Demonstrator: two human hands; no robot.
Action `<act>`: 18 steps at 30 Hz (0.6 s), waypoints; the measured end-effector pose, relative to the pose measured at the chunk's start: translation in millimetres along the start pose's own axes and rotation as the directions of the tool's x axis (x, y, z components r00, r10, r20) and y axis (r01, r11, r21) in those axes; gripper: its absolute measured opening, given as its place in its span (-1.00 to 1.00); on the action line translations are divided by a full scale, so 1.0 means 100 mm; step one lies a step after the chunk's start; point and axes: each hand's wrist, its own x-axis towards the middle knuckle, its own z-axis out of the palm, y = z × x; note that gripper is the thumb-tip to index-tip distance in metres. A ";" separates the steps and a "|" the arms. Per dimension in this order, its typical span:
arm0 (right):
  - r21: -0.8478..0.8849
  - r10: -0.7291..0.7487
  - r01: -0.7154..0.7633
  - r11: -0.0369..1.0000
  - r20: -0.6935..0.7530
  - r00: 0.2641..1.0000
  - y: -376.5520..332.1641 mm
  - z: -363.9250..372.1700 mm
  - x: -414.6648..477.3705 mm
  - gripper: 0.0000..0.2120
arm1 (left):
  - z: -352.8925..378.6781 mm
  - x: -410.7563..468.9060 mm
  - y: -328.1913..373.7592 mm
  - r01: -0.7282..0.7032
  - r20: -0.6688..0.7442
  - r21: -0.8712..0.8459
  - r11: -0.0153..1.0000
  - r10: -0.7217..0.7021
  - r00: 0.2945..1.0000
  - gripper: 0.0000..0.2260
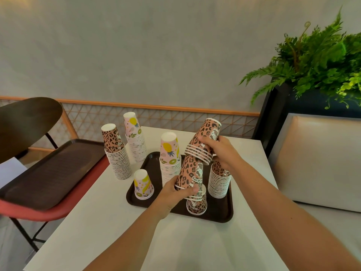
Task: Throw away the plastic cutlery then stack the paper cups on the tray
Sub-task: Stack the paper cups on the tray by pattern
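A dark tray [218, 214] lies on the white table. Over it my right hand [220, 151] grips a short tilted stack of leopard-print cups [205, 141]. Just below, my left hand [173, 194] holds another leopard-print cup [192, 173] by its rim, above a short leopard stack [197, 205] standing on the tray. Also on the tray stand a tall pineapple-print stack [170, 159], a small pineapple-print stack [143, 185] and a tall leopard stack [219, 182]. Two tall stacks, leopard [116, 153] and pineapple [134, 135], stand on the table left of the tray. No cutlery is visible.
A second dark tray [50, 173] rests on a red chair [39, 212] at the left. A padded bench [316, 159] lies to the right, with a planter of ferns [322, 61] behind it. A grey wall with a lattice rail runs behind the table.
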 end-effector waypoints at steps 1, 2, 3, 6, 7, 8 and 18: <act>0.017 -0.006 0.006 1.000 -0.020 1.000 -0.05 -0.04 0.03 -0.77 | 0.01 0.00 0.00 0.003 -0.001 0.000 1.000 -0.003 1.000 -0.60; 0.033 -0.013 0.014 0.999 -0.039 0.999 -0.09 -0.08 0.05 -0.78 | 0.01 0.00 0.00 0.006 -0.004 0.001 1.000 -0.006 1.000 -0.60; 0.043 -0.021 0.024 0.999 -0.063 0.998 -0.13 -0.13 0.08 -0.78 | 0.02 0.00 0.01 0.008 -0.008 0.002 1.000 -0.008 1.000 -0.60; 0.059 -0.044 0.054 0.997 -0.149 0.988 -0.23 -0.27 0.15 -0.71 | 0.03 0.01 0.02 0.010 -0.014 -0.004 1.000 -0.010 1.000 -0.57; 0.067 -0.062 0.076 0.995 -0.187 0.980 -0.23 -0.33 0.18 -0.67 | 0.03 0.01 0.02 0.007 -0.016 -0.008 1.000 -0.007 1.000 -0.56; 0.060 -0.086 0.102 0.993 -0.232 0.969 -0.23 -0.38 0.21 -0.63 | 0.03 0.02 0.02 0.004 -0.016 -0.012 1.000 -0.004 1.000 -0.54; -0.478 -0.381 0.176 0.860 -0.373 0.846 0.15 -0.53 0.33 -0.38 | 0.10 0.07 0.08 0.013 -0.020 -0.063 0.998 -0.014 1.000 -0.68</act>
